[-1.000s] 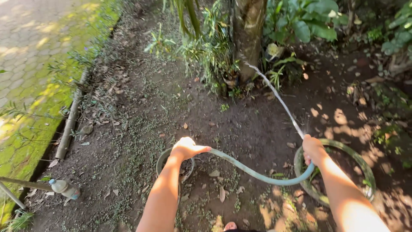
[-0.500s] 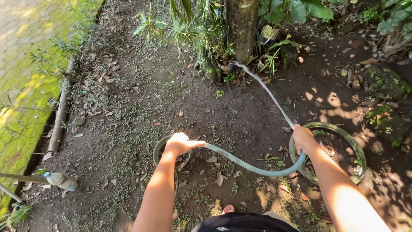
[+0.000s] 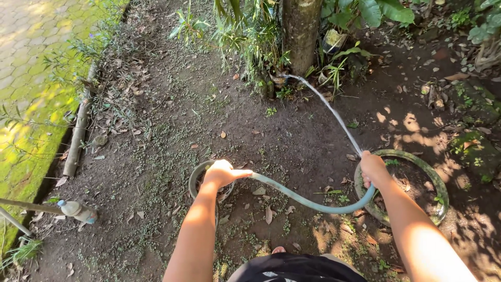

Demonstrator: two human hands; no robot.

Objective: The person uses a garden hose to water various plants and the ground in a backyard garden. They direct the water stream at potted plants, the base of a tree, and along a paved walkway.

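Note:
My left hand [image 3: 223, 173] grips a pale green garden hose [image 3: 308, 199] that sags in a curve across to my right hand [image 3: 373, 168]. The right hand is closed around the hose's end, and a thin jet of water [image 3: 327, 106] arcs up and away from it. The jet lands among small plants at the foot of a tree trunk [image 3: 299, 31]. Below my left hand sits a small round pot [image 3: 197, 180]; a wider mossy pot [image 3: 432, 180] lies under my right forearm.
Damp dark soil with dry leaves covers the bed. A pole border [image 3: 76, 137] and mossy paving [image 3: 31, 104] run along the left. A plastic bottle [image 3: 77, 211] lies at lower left. Leafy plants [image 3: 376, 11] crowd the top right, and a mossy stone [image 3: 475, 149] sits at right.
The view shifted slightly; both hands kept their hold on the hose. The water jet stays aimed at the base of the tree, having dropped there from higher on the trunk a second ago.

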